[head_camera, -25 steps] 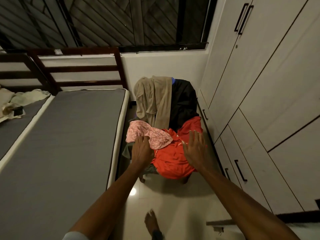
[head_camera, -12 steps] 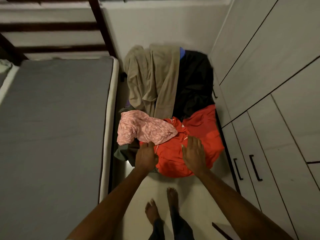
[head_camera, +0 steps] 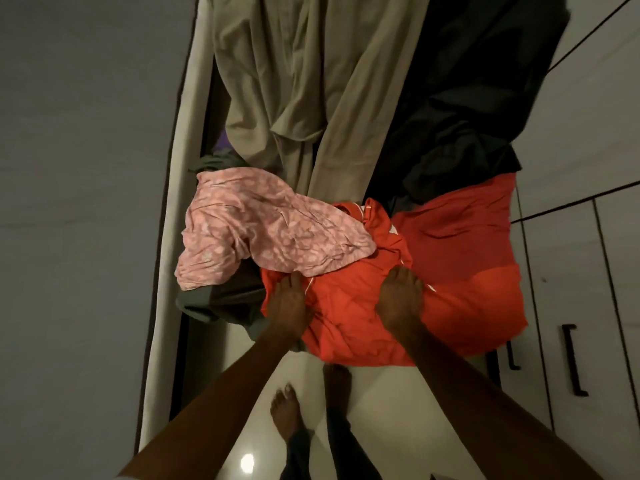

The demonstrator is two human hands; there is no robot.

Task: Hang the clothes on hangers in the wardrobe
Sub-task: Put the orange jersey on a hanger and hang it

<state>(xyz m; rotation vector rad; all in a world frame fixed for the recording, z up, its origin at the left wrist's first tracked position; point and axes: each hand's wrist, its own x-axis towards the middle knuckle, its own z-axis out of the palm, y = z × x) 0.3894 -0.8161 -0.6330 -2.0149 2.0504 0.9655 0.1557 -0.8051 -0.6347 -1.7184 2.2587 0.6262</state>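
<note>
A red garment lies heaped at the near end of a pile of clothes, between a bed on the left and wardrobe doors on the right. The left hand and right hand both grip its bunched cloth, fingers clenched into the folds. A pink patterned garment lies just left, overlapping it, with beige cloth and a black garment farther back.

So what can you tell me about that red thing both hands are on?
The red garment looks like thin, crumpled cloth with a few fine white lines near its top. It lies heaped at the front of the clothes pile, its lower edge hanging toward the floor. The left hand and right hand each grip a bunch of it. A pink patterned cloth overlaps its upper left, and a black garment lies over its top.
</note>
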